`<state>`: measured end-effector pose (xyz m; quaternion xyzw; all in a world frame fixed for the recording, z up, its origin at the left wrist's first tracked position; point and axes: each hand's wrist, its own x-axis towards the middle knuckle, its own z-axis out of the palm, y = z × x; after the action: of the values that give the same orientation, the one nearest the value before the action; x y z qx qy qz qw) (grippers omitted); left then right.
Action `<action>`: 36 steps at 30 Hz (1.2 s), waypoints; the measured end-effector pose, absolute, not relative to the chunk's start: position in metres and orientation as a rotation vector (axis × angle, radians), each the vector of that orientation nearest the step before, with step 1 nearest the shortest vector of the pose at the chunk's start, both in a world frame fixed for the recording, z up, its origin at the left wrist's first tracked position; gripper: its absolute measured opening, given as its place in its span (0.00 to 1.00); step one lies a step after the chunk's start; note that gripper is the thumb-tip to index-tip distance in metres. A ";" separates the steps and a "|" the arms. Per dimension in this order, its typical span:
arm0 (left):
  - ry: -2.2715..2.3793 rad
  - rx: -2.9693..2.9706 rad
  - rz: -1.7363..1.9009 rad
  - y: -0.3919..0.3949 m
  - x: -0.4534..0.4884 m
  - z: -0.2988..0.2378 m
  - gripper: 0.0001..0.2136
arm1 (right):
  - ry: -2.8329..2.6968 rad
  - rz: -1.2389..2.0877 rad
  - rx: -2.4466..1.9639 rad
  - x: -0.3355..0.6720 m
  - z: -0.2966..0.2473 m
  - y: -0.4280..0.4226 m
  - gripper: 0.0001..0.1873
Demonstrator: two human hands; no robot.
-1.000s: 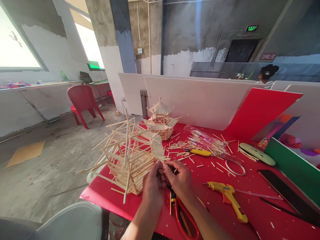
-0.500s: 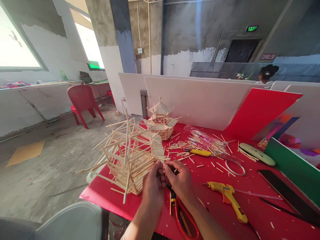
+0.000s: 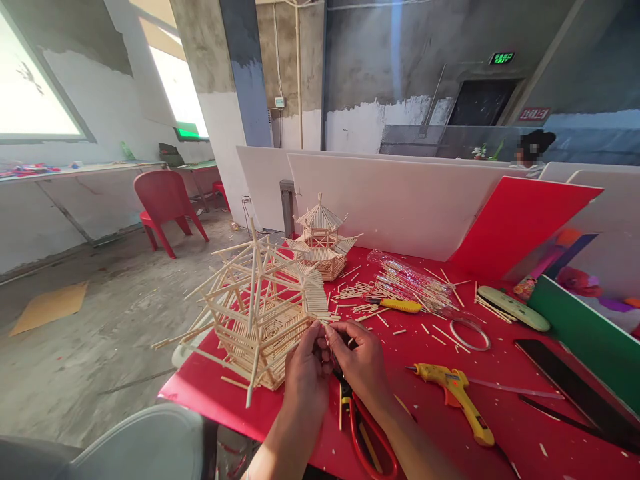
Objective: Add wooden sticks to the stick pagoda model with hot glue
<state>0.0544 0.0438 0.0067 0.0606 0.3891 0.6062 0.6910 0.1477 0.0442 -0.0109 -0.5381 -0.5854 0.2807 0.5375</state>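
My left hand [image 3: 307, 370] and my right hand [image 3: 364, 363] meet at the near right corner of a pavilion frame [image 3: 257, 313] built from thin wooden sticks. Both hands are closed, fingertips pinched together on a small wooden stick [image 3: 324, 321] by the frame's slatted roof section [image 3: 315, 293]; the fingers hide most of it. Under my right hand lie red-handled pliers [image 3: 356, 427], their jaws partly covered. Behind the frame stands a smaller stick pagoda [image 3: 321, 243] with two roof tiers.
On the red table [image 3: 425, 413] lie a yellow glue gun [image 3: 453, 390], a yellow utility knife [image 3: 397, 305], a bag of sticks [image 3: 415, 280], a clear tape ring [image 3: 470, 335] and a black phone-like slab [image 3: 560, 380]. White boards [image 3: 390, 200] line the back. A person [image 3: 531, 150] sits beyond.
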 end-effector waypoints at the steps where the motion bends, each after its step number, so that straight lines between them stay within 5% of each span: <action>1: 0.869 0.137 1.356 0.044 0.054 0.007 0.15 | -1.393 0.667 -1.282 0.148 -0.011 0.044 0.12; 36: 0.866 0.150 1.351 0.043 0.054 0.005 0.14 | -1.395 0.663 -1.282 0.147 -0.010 0.043 0.12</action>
<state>0.0538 0.0430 0.0053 0.0671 0.3876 0.6048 0.6924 0.1471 0.0430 -0.0100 -0.5386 -0.5861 0.2786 0.5374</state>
